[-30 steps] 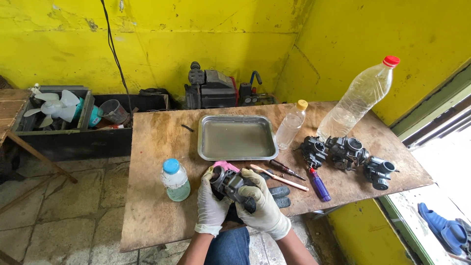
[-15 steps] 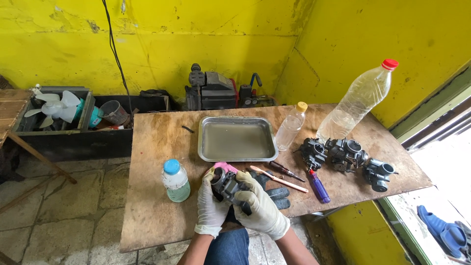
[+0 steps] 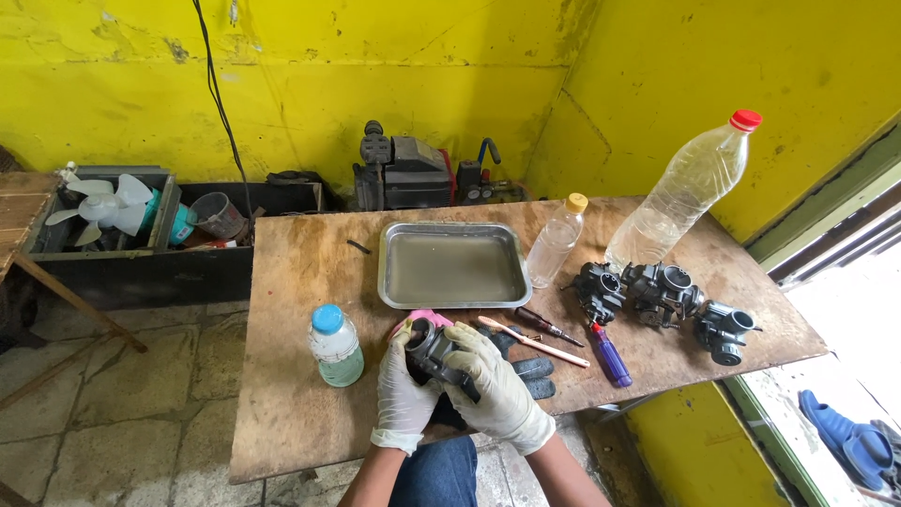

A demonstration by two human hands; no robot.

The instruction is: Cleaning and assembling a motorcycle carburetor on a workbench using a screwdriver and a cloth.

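Gloved fingers of the left hand (image 3: pixel 402 392) and right hand (image 3: pixel 497 385) are curling tightly around a dark carburettor (image 3: pixel 435 352), gripping it from both sides just in front of the metal tray (image 3: pixel 454 266). A pink cloth (image 3: pixel 424 317) is peeking out behind it. Left of the tray's near corner, a blue-capped bottle (image 3: pixel 334 345) is standing; right of it, a brush (image 3: pixel 531 341) is lying.
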